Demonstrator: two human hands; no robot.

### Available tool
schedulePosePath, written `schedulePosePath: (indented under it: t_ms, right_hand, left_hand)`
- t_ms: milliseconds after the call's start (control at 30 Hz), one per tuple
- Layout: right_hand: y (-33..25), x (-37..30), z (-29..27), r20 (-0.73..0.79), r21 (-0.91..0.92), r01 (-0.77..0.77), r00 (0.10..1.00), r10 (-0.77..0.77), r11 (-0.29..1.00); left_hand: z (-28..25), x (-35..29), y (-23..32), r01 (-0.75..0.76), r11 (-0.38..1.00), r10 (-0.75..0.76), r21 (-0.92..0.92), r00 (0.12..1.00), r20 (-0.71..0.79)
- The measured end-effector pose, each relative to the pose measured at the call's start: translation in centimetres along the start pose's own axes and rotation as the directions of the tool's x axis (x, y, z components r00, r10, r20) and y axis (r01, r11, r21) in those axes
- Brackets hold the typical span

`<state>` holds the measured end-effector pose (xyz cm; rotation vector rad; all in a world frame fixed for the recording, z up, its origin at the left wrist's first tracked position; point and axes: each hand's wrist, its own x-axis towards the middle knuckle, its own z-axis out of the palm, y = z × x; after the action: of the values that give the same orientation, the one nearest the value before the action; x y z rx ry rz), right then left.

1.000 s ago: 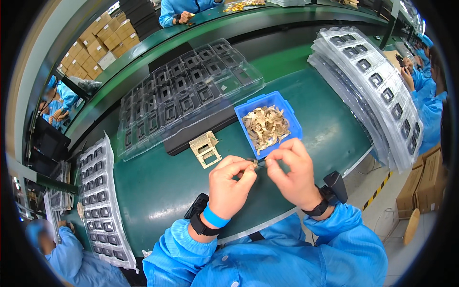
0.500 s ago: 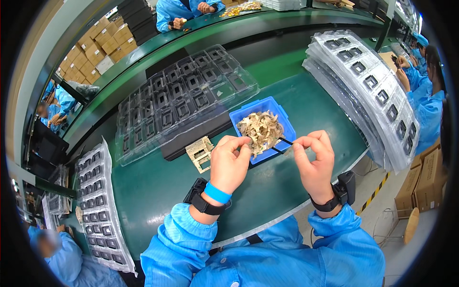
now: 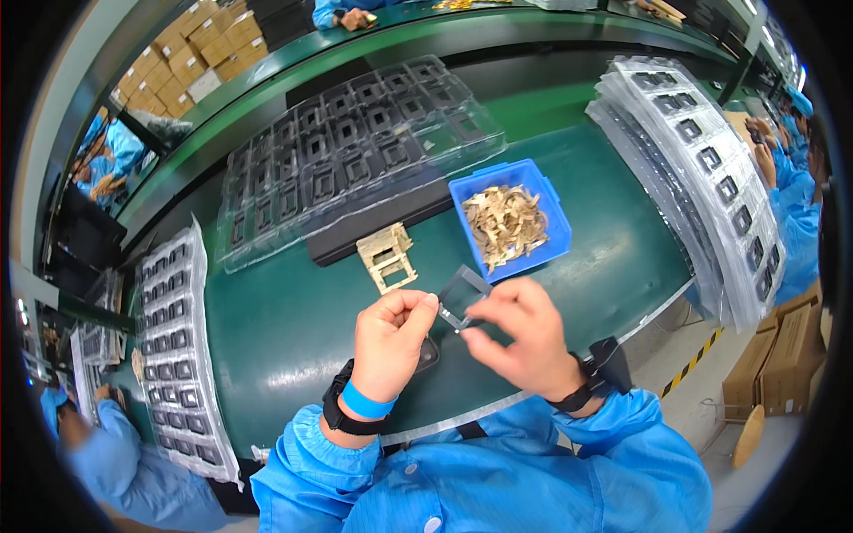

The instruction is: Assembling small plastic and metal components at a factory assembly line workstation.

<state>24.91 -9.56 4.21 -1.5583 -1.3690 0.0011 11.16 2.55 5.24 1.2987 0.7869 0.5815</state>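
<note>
Centrally, hands (image 3: 389, 342) at a squarish frame (image 3: 454, 284) (thin, dark), curled tan strips (image 3: 505, 226) beyond.

The hands — left (image 3: 389, 345) and right (image 3: 526, 342) — have drawn closer together, back from the bin (image 3: 556, 235) toward the table's (image 3: 284, 355) near edge, bringing the dark frame (image 3: 452, 317) clear of the bin's middle.

Person is wearing a bright blue smock (image 3: 515, 480), pale round buttons (image 3: 410, 468) running down its front; loose blue sleeves (image 3: 311, 466) are wrinkling. Black straps (image 3: 575, 400) are circling both wrists, a dark boxy unit (image 3: 611, 362) is sitting on the right one, and a plain blue band (image 3: 366, 402) is wrapping the left.
</note>
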Motion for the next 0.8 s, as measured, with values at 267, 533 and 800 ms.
schedulePosePath:
  t_ms: [267,533,800]
  right_hand:
    - [-0.8,1.5,0.3,0.333,0.216,-0.508,0.841,0.426,0.834]
    - [-1.1,1.2,2.7,0.497,0.22,-0.62,0.735,0.461,0.753]
    - [1.4,-0.3,4.5,0.504,0.26,-0.675,0.705,0.5,0.69]
  left_hand:
    - [-3.1,-2.5,-0.1,-0.151,0.954,0.153,0.258,0.988,0.012]
    - [-5.3,-4.0,-1.3,-0.158,0.928,0.159,0.338,0.987,0.026]
    - [-6.7,-6.5,-4.8,-0.265,0.564,0.431,0.782,0.902,-0.005]
